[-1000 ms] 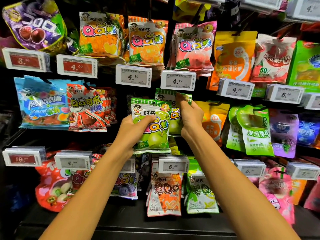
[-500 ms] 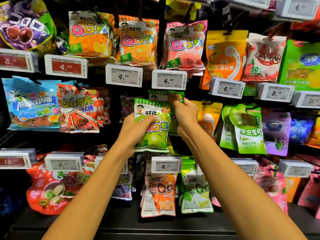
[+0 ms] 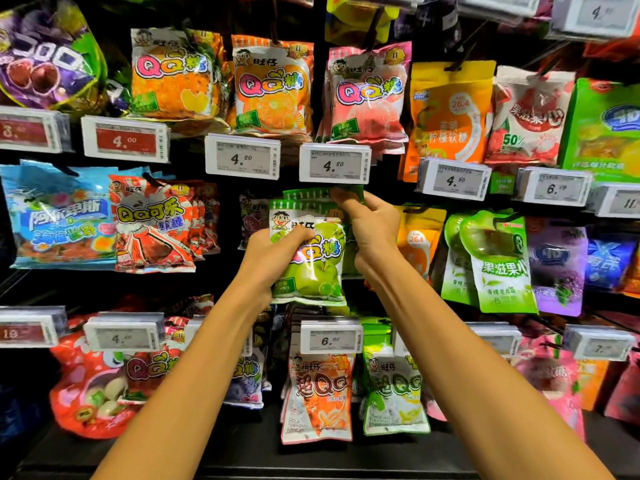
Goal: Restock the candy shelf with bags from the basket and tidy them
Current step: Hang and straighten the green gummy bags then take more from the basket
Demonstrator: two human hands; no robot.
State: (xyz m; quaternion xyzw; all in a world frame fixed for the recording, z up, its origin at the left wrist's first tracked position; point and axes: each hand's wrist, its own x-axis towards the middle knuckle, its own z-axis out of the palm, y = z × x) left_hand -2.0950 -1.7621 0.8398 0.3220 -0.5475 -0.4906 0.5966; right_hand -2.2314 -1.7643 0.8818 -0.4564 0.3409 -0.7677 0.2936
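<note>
A green apple candy bag hangs at the front of a row of like bags in the middle of the candy shelf. My left hand grips this front bag at its left side, thumb across the printed face. My right hand pinches the green top edges of the bags behind it, just under a 4.20 price tag. The peg that carries the bags is hidden behind the tag and my fingers. The basket is out of view.
Rows of candy bags hang on pegs all round: orange bags and pink bags above, red cola bags to the left, green pouches to the right, cola bags below. Price tags jut out from each rail.
Both hands stay on the green bags while the front bag has shifted a little right and up against the row. The camera has drifted, so the shelf sits slightly lower and left in view.
</note>
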